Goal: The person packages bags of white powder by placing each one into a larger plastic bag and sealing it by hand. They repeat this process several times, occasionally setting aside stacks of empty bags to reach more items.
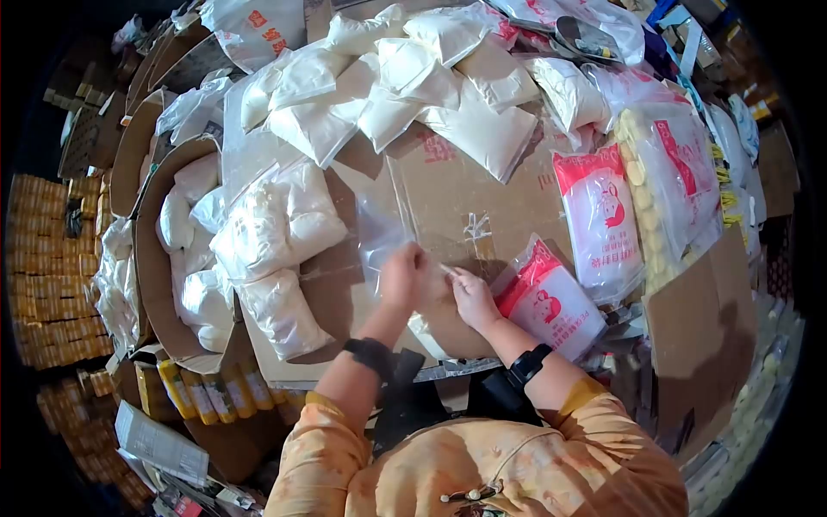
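1. The clear bag (379, 237) is my landmark. It is above the cardboard (517, 207), between and a little beyond my two hands.
2. My left hand (401, 274) has the fingers curled closed on its edge; blur hides the exact hold.
3. My right hand (472, 297) has thumb and finger pinched together, and I judge they hold the right edge of the bag.
4. For good work, I should pinch only the thin edge, because this plastic seems slippery and can crease.
5. I should pull both sides evenly and softly; one strong side could twist or tear it.
6. I should keep my elbows low, away from the powder bags (267, 224) left of it and the red-and-white pack (551, 306) right of it.
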Demonstrator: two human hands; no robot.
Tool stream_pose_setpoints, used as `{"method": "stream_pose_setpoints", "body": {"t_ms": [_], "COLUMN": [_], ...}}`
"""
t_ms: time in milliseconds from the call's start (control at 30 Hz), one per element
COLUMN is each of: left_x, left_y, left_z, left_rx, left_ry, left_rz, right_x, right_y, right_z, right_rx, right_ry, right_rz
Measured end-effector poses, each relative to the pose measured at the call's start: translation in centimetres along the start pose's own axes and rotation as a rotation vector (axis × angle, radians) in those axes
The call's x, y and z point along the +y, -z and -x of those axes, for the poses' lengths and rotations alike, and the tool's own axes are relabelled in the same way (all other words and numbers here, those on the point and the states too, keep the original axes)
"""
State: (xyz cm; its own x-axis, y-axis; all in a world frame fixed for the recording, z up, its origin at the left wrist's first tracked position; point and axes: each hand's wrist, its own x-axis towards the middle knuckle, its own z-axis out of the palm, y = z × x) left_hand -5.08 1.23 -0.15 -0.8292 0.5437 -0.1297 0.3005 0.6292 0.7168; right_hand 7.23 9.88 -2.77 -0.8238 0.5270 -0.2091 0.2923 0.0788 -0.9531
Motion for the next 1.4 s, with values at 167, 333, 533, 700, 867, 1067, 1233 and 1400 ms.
{"method": "stream_pose_setpoints", "body": {"t_ms": [167, 333, 533, 700, 867, 1067, 1233, 1400], "left_x": [3.8, 3.2, -0.7, -2.7, -4.2, -5.7, -4.7, -4.7], "left_y": [-0.2, -0.6, 0.2, -0.6, -0.8, -1.4, -2.0, 1.0], "left_z": [3.0, 5.1, 5.8, 5.6, 6.7, 6.8, 7.6, 7.5], "left_rx": [0.017, -0.023, 0.075, 0.165, 0.172, 0.229, 0.279, 0.366], "left_ry": [-0.540, -0.672, -0.557, -0.439, -0.333, -0.211, 0.154, 0.054], "left_rz": [-0.182, -0.336, -0.242, -0.136, -0.078, 0.075, 0.372, 0.442], "right_x": [1.6, 2.4, 2.8, 1.2, 1.7, 3.9, 11.1, 5.7], "right_y": [-0.8, -1.0, -0.2, 1.2, 1.4, 0.9, -0.4, -3.4], "right_z": [-0.1, 0.2, 0.8, 1.5, 1.8, 2.1, 1.6, -1.0], "right_rx": [-0.173, -0.041, 0.302, 0.193, 0.124, 0.026, 0.144, 0.284], "right_ry": [0.099, 0.207, 0.062, 0.294, 0.136, -0.110, -0.218, -0.450], "right_rz": [0.182, 0.497, -0.062, 0.574, 0.740, 0.820, 0.192, -0.892]}}
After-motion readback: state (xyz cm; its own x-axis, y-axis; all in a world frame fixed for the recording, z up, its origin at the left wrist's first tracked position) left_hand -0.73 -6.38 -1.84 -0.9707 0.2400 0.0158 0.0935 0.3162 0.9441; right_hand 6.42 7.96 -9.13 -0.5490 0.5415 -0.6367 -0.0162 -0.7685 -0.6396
